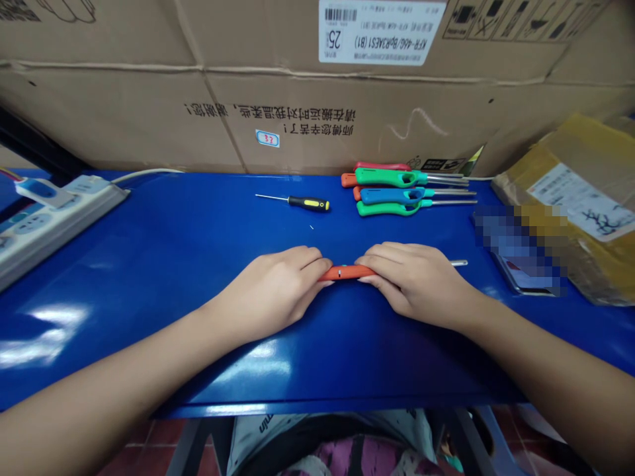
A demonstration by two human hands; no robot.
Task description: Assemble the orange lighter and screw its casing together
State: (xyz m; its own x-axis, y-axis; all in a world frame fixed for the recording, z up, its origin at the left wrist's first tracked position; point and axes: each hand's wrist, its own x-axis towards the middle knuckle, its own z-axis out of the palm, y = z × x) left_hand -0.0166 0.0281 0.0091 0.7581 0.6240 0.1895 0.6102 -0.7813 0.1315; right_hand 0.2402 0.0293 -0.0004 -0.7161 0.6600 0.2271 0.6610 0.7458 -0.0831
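An orange long-nosed lighter lies level between my two hands, just above or on the blue table. My left hand pinches its left end, with fingers on top and thumb below. Around its right part is my right hand, fingers closed and thumb beneath. The lighter's metal tip pokes out past the right hand's far side; the rest of the nozzle is hidden. Behind the hands lies a small screwdriver with a black and yellow handle. A pile of lighters in green, blue, orange and red rests further back.
A large cardboard box stands along the back of the blue table. A white power strip with a plug is at left. On the right are a phone and a taped parcel. The table's front edge runs close to me.
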